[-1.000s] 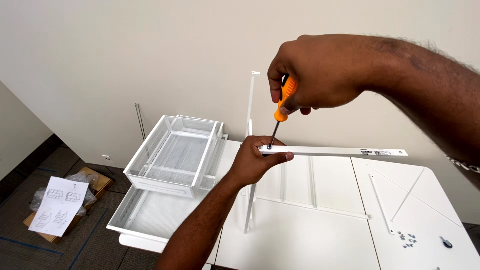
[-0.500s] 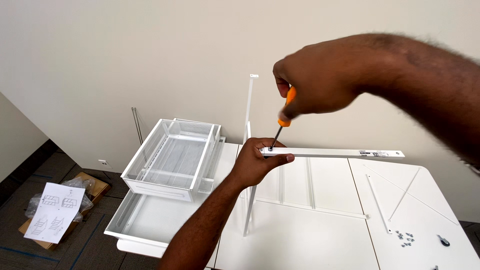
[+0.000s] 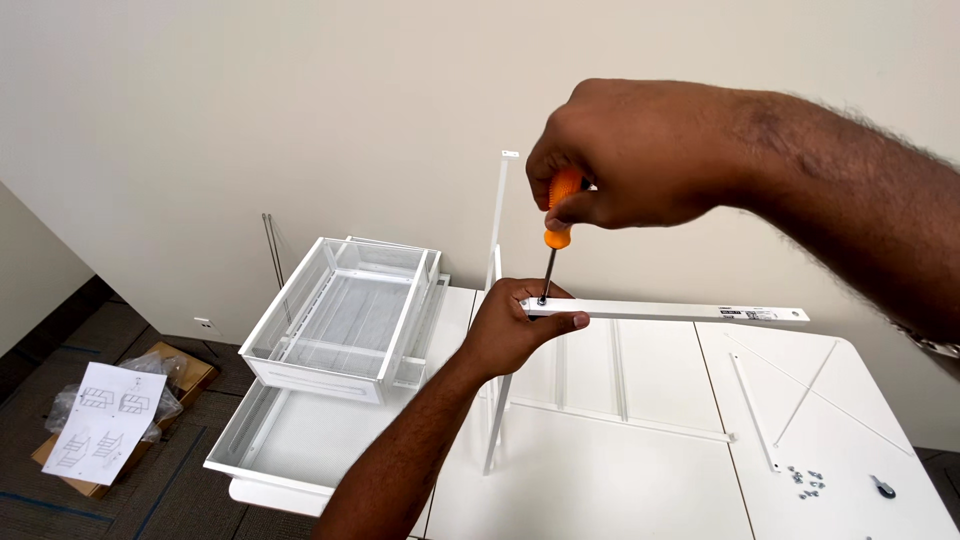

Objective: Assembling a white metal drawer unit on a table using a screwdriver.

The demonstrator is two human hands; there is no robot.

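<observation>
My left hand (image 3: 515, 330) pinches the near end of the white rail (image 3: 680, 313), thumb on top, fingers curled under. That keeps the rail level and stops it twisting while the driver bears down. The rail runs from frame centre out to the right, above the table (image 3: 620, 480). Its left end sits against the upright post (image 3: 497, 300), so the joint is right at my thumb.

My right hand (image 3: 630, 160) is closed tight in a fist round the orange handle of the screwdriver (image 3: 556, 240), upper centre of frame. The shaft is near vertical, its tip down on the rail end just beside my left thumb. I can't see the screw head itself; it's too small to make out.

Right forearm comes in from the upper right, wrist bent down so the force goes straight along the shaft. Left forearm comes up from the bottom centre, wrist cocked back.

Spare screws (image 3: 805, 480) lie in a small heap at the lower right of the table, well apart from the joint. Thin rods (image 3: 800, 395) lie beside them. Mesh baskets (image 3: 345, 315) are stacked at the left of the table. The instruction sheet (image 3: 105, 420) is on the floor at lower left, over a cardboard box.
</observation>
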